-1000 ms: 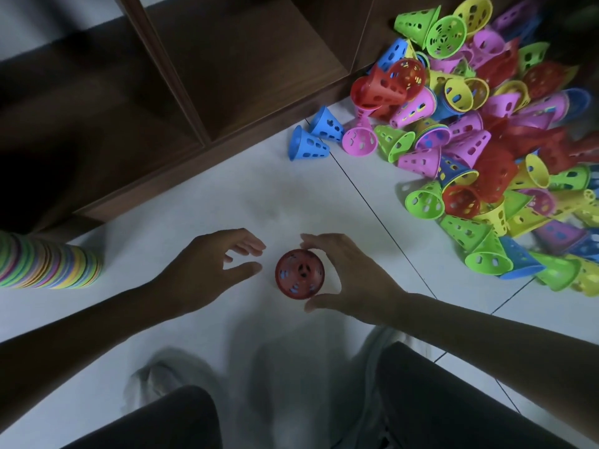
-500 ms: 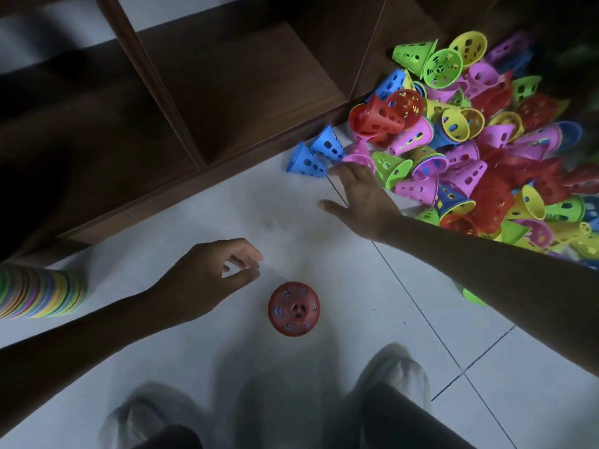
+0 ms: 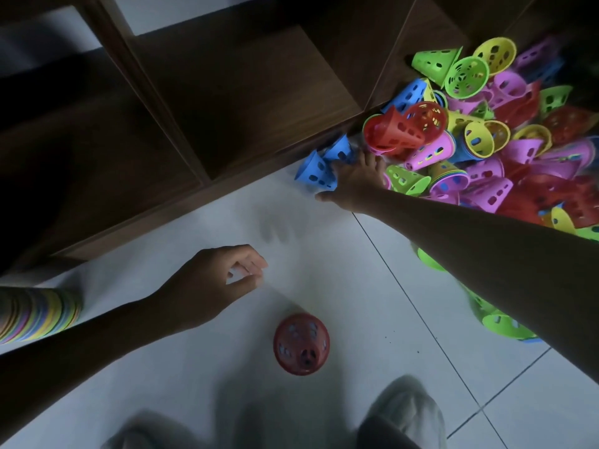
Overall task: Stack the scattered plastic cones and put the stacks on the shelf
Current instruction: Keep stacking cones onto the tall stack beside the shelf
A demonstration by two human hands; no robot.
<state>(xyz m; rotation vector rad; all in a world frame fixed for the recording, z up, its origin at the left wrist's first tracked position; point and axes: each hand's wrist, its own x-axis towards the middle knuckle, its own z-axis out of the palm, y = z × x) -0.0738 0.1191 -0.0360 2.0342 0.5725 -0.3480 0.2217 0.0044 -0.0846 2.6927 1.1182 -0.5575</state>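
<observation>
Two hands in view, both bare. Right hand [image 3: 355,181] reaches far forward to the near edge of the cone pile [image 3: 486,140]; its fingers lie spread and fairly straight over two blue cones [image 3: 316,170] lying on their sides on the floor, thumb out to the left. Fingertips touch or nearly touch the blue plastic; blurred there, so I cannot tell whether anything is pinched. The grip reads as open, nothing visibly enclosed.

Left hand [image 3: 210,283] hovers over the white tiled floor [image 3: 324,241], fingers loosely curled, thumb tip close to the forefinger, holding nothing.

Just beyond the right hand: a red cone [image 3: 393,132] on its side, with pink, yellow and green cones heaped behind and to the right. The pile rests against the base of a dark wooden shelf [image 3: 227,102] and spreads along the floor on the right, partly hidden under the right forearm. More green cones [image 3: 505,324] show below that arm.

Nearer the body, between the two arms, a red cone [image 3: 301,343] stands alone on the floor, well apart from the pile, seen from above; perforations visible. Whether it is one cone or a short stack I cannot tell.

At far left, a long multicoloured stack of cones [image 3: 39,314] lies on its side on the floor, just beside the shelf's corner, cut off by the frame edge.

The shelf compartments in view are dark. Blurred knees and a shoe at the bottom edge.
</observation>
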